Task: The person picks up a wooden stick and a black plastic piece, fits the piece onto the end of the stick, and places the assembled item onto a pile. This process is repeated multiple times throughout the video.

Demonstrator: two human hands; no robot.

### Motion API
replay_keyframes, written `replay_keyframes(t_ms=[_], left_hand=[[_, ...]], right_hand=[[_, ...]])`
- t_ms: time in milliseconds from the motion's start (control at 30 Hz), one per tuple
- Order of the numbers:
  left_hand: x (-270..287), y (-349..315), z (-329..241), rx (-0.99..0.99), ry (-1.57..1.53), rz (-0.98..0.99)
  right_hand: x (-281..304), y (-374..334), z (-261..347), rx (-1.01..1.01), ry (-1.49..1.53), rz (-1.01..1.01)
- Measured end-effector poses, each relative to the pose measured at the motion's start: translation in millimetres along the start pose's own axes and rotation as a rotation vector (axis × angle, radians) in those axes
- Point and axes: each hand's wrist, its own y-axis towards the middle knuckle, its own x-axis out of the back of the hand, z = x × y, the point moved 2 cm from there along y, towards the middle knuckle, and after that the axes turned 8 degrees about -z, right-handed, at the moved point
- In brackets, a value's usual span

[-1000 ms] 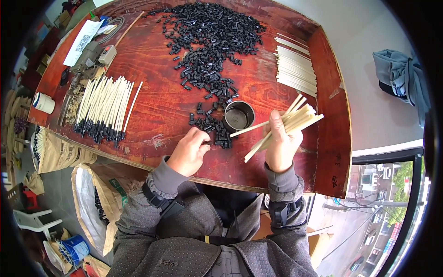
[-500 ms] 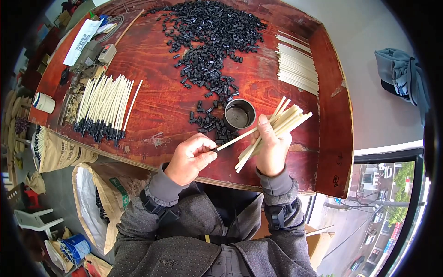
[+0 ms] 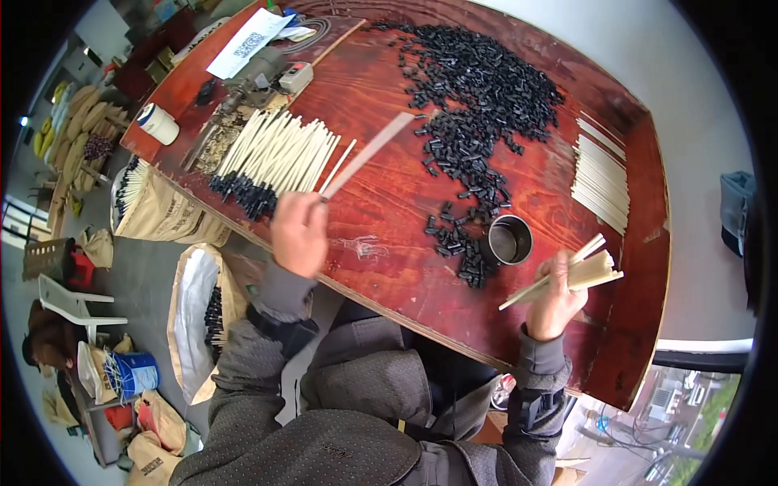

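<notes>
My left hand [image 3: 300, 236] pinches the lower end of a pale stick [image 3: 371, 154], smeared by motion and slanting up to the right. Just beyond it lies a row of pale sticks with black caps [image 3: 279, 154], their capped ends toward me. My right hand [image 3: 559, 304] is closed round a bundle of bare pale sticks [image 3: 596, 273], held over the right part of the table. To the left of that bundle stands a dark round metal cup [image 3: 524, 253]. Small black caps [image 3: 458, 243] lie scattered beside the cup.
A large heap of black caps [image 3: 486, 77] spreads over the far table [image 3: 381, 235]. Bare sticks [image 3: 600, 182] lie along the right wall. A small machine [image 3: 251, 81] and a white spool [image 3: 158, 124] are at the left. Open sacks [image 3: 190, 312] stand below the front edge.
My left hand has moved left with a stick, from beside the bundle to the row of capped sticks. My right hand keeps the bundle. The whole view has shifted and turned.
</notes>
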Motion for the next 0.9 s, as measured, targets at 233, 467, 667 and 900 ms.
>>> replay_keyframes(t_ms=[233,467,667,900], left_hand=[[38,21,105,-0.015,0.493,-0.018],[1,0,11,-0.1,0.064,0.068],[-70,-47,-74,-0.163,-0.336,0.404],[-96,-54,-86,-0.258,-0.261,0.577]], right_hand=[[5,6,-13,0.067,-0.144,0.007],[-1,4,-5,0.13,-0.237,0.038],[8,5,-8,0.372,-0.432,0.161],[22,5,-3,0.303,-0.477,0.142]])
